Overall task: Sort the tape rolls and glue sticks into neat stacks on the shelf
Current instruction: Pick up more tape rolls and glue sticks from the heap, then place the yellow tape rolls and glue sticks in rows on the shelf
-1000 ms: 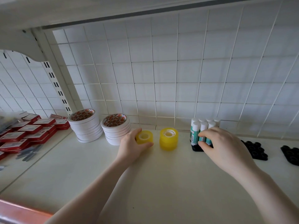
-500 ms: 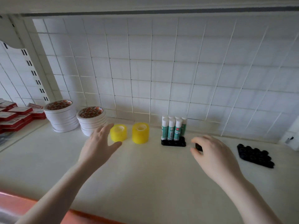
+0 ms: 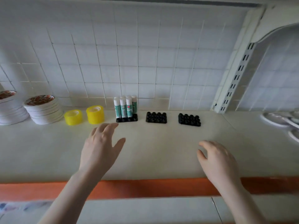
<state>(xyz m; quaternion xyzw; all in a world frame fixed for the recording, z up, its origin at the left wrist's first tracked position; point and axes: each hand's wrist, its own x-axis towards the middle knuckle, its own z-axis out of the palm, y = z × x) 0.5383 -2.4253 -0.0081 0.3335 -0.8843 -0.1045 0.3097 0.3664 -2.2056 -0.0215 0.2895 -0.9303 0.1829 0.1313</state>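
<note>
Two stacks of white tape rolls stand at the back left of the shelf. Beside them sit a low yellow tape roll and a taller yellow stack. Several green-and-white glue sticks stand upright in a black holder. My left hand hovers in front of the yellow stack, fingers spread, holding nothing. My right hand hovers over the front of the shelf with fingers loosely bent and empty.
Two black holders without sticks lie right of the glue sticks. A white wire grid forms the back wall. A slotted shelf upright rises at the right, with white objects beyond it. An orange strip edges the shelf front.
My left hand has let go of the yellow roll and both hands have drawn back toward the shelf's front. The view has swung right, showing the second and third holders.
</note>
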